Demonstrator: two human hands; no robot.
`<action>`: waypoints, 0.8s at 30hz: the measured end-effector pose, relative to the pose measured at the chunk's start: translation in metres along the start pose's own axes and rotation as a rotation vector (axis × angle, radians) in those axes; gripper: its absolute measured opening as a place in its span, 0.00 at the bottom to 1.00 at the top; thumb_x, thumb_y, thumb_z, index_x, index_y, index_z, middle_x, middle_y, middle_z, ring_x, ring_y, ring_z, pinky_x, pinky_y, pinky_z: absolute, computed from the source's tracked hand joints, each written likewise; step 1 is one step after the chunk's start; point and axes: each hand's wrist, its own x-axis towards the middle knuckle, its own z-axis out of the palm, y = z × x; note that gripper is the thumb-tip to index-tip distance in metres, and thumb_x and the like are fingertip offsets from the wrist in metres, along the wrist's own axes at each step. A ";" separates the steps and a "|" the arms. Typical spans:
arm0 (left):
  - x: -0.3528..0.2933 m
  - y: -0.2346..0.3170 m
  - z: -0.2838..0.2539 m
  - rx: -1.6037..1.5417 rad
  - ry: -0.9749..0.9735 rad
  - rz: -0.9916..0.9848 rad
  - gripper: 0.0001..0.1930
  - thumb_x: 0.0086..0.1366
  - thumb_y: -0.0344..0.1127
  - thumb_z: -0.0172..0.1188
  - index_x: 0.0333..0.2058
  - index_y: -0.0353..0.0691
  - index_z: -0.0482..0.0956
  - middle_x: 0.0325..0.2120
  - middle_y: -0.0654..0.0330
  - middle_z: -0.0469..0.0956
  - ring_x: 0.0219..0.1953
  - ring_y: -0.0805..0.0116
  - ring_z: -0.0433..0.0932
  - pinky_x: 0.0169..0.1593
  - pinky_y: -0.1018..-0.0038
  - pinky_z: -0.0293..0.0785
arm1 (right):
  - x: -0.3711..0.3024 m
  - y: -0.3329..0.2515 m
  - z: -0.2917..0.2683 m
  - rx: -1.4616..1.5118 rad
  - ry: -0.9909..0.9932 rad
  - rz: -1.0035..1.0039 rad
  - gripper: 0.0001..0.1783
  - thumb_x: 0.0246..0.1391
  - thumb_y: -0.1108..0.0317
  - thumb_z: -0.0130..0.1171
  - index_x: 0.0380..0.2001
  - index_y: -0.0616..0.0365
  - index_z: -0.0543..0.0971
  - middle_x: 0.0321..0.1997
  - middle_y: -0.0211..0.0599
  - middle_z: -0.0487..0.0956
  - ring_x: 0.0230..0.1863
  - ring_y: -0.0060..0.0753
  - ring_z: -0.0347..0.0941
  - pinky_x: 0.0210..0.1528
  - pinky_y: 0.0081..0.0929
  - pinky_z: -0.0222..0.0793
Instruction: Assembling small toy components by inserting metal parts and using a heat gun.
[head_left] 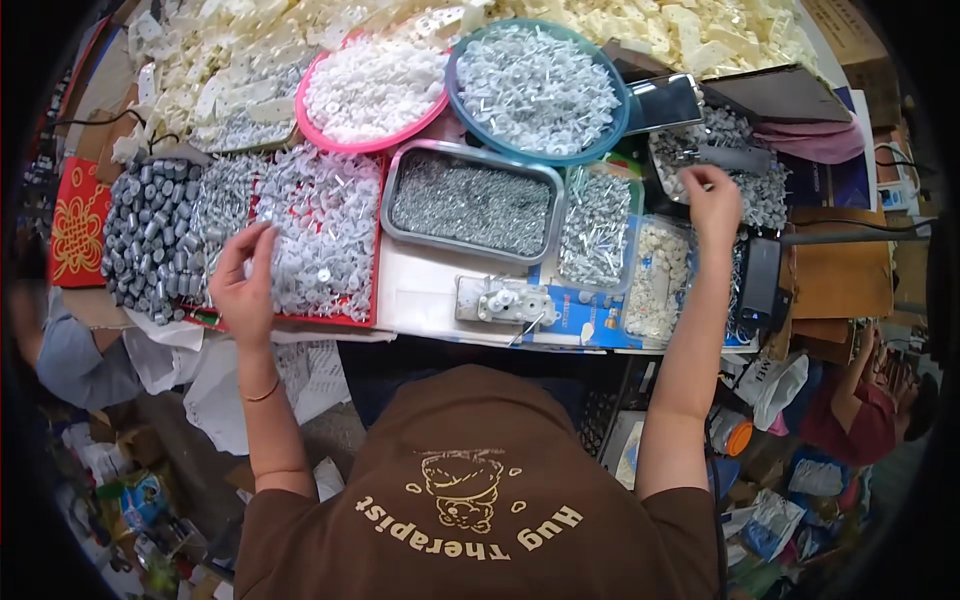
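My left hand (243, 282) is over the boxes at the left, its thumb and fingers drawn together above the edge of a red box (377, 270) of small white plastic parts (320, 235). Whatever those fingertips hold is too small to make out. At the right my right hand (714, 205) is closed in a pinch beside a box of small grey metal parts (735, 140); what it may grip cannot be seen. Between the hands, near the table's front edge, lies a white plastic assembly (505, 302) with round parts and a thin metal pin.
Grey metal cylinders (150, 235) fill the left end. A pink basin (302, 112) of white parts and a teal basin (455, 100) of screws with washers stand behind a metal tray (470, 252). Clear tubs hold screws (592, 225) and cream pieces (655, 285). A phone (665, 102) lies behind.
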 end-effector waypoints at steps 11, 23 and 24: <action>-0.081 0.068 0.107 -0.179 -0.643 0.131 0.08 0.58 0.21 0.67 0.37 0.34 0.85 0.33 0.55 0.86 0.37 0.65 0.86 0.41 0.74 0.80 | -0.155 -0.145 -0.056 0.624 -0.666 -0.144 0.05 0.53 0.74 0.69 0.34 0.62 0.85 0.32 0.33 0.85 0.30 0.21 0.81 0.31 0.20 0.75; -0.079 0.071 0.118 0.138 -0.546 0.511 0.12 0.49 0.27 0.72 0.34 0.47 0.86 0.37 0.65 0.82 0.40 0.62 0.79 0.50 0.65 0.69 | -0.166 -0.156 -0.022 0.412 -0.535 -0.482 0.06 0.54 0.70 0.67 0.34 0.58 0.82 0.27 0.38 0.83 0.26 0.38 0.80 0.28 0.31 0.74; -0.083 0.073 0.118 0.170 -0.494 0.581 0.13 0.45 0.31 0.73 0.32 0.51 0.85 0.37 0.69 0.79 0.41 0.64 0.76 0.52 0.61 0.61 | -0.166 -0.156 -0.022 0.387 -0.549 -0.510 0.06 0.54 0.70 0.67 0.34 0.57 0.81 0.27 0.38 0.82 0.25 0.38 0.80 0.28 0.32 0.73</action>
